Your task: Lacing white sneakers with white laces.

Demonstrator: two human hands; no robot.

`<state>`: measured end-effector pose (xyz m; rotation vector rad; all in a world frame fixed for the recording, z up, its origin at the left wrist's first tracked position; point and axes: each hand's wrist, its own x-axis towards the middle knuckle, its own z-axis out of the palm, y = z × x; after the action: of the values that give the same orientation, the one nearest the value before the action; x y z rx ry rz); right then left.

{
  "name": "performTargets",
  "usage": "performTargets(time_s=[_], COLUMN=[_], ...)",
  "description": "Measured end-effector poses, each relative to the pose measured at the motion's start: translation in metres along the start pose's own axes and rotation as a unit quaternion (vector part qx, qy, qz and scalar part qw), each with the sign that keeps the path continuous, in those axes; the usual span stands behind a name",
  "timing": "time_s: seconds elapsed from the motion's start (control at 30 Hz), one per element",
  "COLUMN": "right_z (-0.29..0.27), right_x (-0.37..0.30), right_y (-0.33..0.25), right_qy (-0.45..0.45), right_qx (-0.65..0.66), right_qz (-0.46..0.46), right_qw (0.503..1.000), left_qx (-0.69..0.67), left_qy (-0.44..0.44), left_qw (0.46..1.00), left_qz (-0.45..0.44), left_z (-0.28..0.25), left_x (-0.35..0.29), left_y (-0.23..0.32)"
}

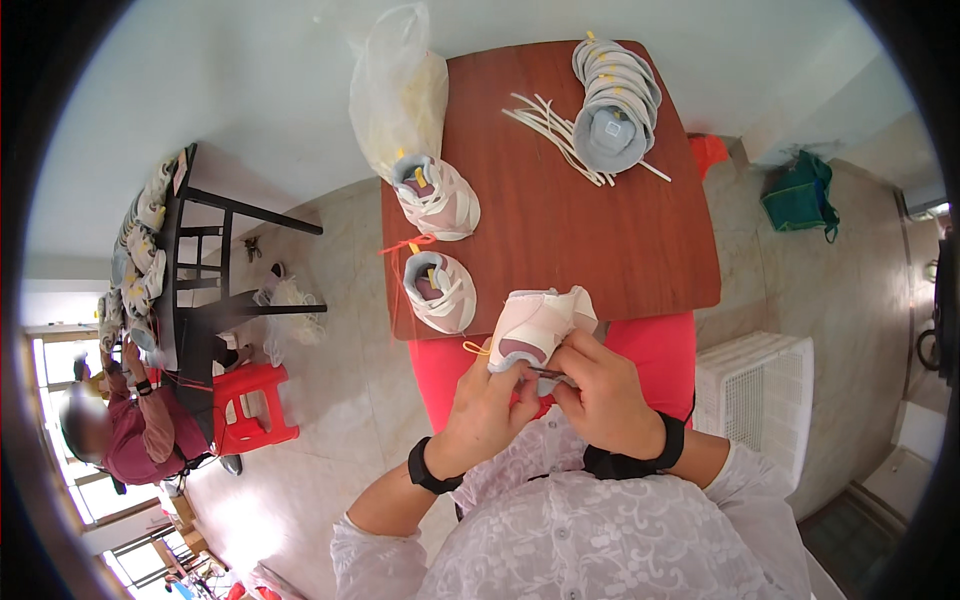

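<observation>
A white and pale pink shoe upper [535, 322] is held above my lap at the table's near edge, its grey-lined collar turned toward me. My left hand [487, 408] is closed on the collar's left side, close to a yellow loop. Fingers of my right hand [607, 393] are closed at the collar's right side, around a thin dark tool [548, 373] whose kind I cannot make out. Both hands nearly meet at the collar edge. Beyond my left hand, two similar shoe uppers [440, 292] stand on the brown table [560, 235], with white laces and yellow tabs.
A nested row of uppers [615, 110] and loose white laces [556, 132] lie at the table's far right. A clear plastic bag [400, 95] stands far left, with red cord [408, 243] nearer. A white crate [765, 400] is right; another person [150, 435] sits left.
</observation>
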<state>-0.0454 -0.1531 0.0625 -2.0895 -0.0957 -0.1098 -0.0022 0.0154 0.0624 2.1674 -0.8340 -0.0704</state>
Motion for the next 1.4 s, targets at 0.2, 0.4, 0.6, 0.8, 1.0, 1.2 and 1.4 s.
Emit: performTargets(time_s=[0.2,0.4,0.6,0.8,1.0,1.2,1.4], right_z=[0.003,0.003,-0.003,-0.026,-0.041,-0.031,-0.028], right_x=[-0.001,0.0,-0.005,-0.001,-0.002,-0.002,0.006], right_y=[0.007,0.01,0.013,-0.006,-0.011,-0.018,-0.02], right_qy=[-0.001,0.001,0.061,-0.016,-0.008,-0.035,-0.047], right_qx=[0.029,0.154,-0.016,0.02,-0.082,-0.122,-0.148], right_qz=[-0.004,-0.003,-0.101,-0.113,-0.143,-0.2,-0.197], right_qw=[1.0,0.988,0.993,0.993,0.986,0.972,0.968], left_qx=[-0.042,-0.134,-0.156,-0.136,-0.117,-0.135,-0.116], left_qy=[-0.052,-0.104,-0.084,-0.055,-0.003,0.009,0.021], left_qw=[0.993,0.972,0.984,0.987,0.991,0.988,0.992], left_qz=[-0.097,-0.162,-0.017,-0.06,-0.068,-0.07,-0.043], left_z=[-0.006,-0.014,-0.017,-0.019,-0.025,-0.024,-0.025], left_x=[0.004,0.008,0.006,-0.003,-0.011,-0.014,-0.013], left_y=[0.002,-0.001,-0.009,-0.013,-0.018,-0.021,-0.019])
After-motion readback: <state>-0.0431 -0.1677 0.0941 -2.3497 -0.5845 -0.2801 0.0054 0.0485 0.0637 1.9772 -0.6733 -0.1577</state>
